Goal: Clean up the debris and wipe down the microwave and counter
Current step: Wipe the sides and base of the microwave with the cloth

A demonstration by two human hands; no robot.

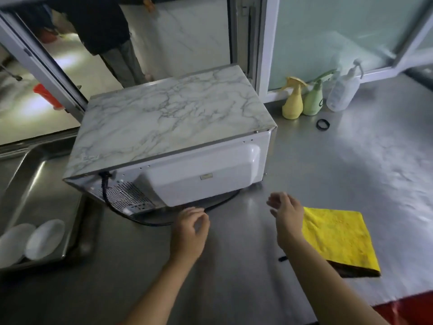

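Steel tabletop [328,165] fills frame; microwave [168,137] sits center w/ its back facing cam, marble-pattern top. Yellow cloth [339,238] flat at lower right. Left hand [191,228] and right hand [284,214] below microwave, fingers loosely curled, both holding nothing.

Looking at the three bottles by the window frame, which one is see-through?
The clear bottle, rightmost of the three and nearest the glass pane. The yellow spray bottle and the green bottle beside it are opaque.
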